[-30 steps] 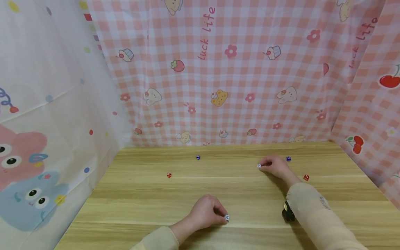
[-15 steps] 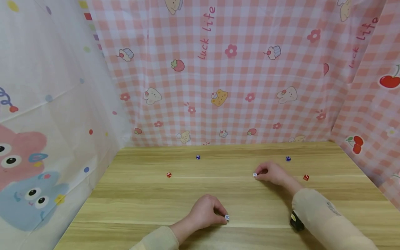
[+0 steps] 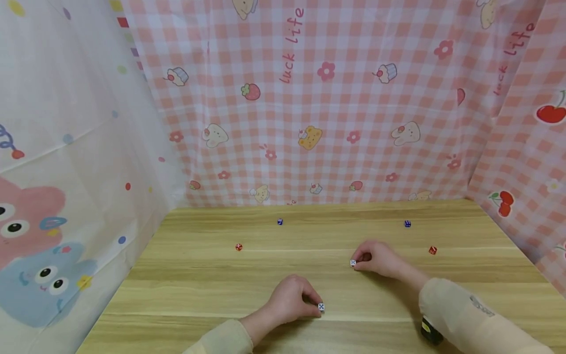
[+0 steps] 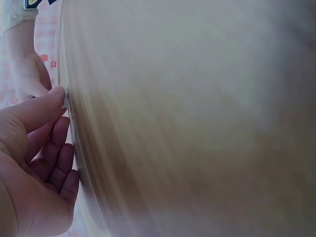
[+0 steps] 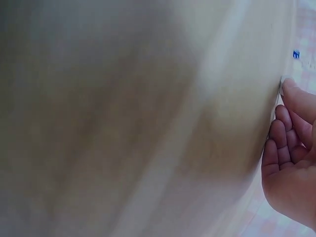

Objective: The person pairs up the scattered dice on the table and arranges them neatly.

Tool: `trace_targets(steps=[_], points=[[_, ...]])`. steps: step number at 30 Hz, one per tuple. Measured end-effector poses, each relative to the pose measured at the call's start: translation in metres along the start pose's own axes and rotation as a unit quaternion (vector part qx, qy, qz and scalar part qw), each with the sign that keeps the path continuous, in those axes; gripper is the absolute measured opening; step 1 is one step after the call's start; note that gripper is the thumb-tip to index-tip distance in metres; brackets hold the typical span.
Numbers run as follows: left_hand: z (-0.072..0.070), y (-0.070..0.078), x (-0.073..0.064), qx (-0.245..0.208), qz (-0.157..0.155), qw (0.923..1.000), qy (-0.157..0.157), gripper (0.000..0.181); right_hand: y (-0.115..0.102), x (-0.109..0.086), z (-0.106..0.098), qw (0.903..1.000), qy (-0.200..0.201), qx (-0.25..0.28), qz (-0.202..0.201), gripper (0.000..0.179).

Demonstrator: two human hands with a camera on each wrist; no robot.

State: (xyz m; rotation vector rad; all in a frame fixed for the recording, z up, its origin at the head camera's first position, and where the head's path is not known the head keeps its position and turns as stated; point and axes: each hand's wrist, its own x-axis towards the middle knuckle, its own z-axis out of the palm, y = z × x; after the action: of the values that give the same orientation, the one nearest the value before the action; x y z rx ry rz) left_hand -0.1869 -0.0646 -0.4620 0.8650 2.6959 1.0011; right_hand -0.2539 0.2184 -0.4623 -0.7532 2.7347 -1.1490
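Observation:
My left hand (image 3: 292,301) pinches a white die (image 3: 321,307) between thumb and fingertips, low over the front middle of the wooden table (image 3: 199,295). In the left wrist view the thumb covers most of that die. Farther back and to the right, my right hand (image 3: 379,259) pinches a second white die (image 3: 353,263) at its left side. Only a sliver of this die (image 5: 283,85) shows past the thumb in the right wrist view. Dark dots mark the faces of both white dice in the head view.
On the left half lie a red die (image 3: 239,247) and, farther back, a blue die (image 3: 280,221). Another blue die (image 3: 407,223) and red die (image 3: 433,250) lie beyond the right hand. A pink checked cloth (image 3: 331,108) hangs behind the table.
My right hand has moved toward me and slightly left with its white die, coming closer to the left hand. The left hand has stayed in place.

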Motion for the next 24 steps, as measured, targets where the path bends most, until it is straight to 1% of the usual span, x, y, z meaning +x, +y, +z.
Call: trace_targets(steps=[9,19,24], points=[[-0.001,0.000,0.000,-0.001,0.004,1.0000,-0.003,0.012,-0.010,-0.007,0.014,0.9993,-0.012,-0.005,-0.035,0.007],[-0.002,-0.001,0.000,0.015,0.021,0.9997,0.001,0.013,-0.025,-0.016,0.025,0.9987,-0.031,0.002,-0.041,0.008],[-0.002,0.000,0.000,0.017,0.024,0.9996,0.000,0.013,-0.031,-0.019,0.033,0.9972,-0.033,0.004,-0.067,0.008]])
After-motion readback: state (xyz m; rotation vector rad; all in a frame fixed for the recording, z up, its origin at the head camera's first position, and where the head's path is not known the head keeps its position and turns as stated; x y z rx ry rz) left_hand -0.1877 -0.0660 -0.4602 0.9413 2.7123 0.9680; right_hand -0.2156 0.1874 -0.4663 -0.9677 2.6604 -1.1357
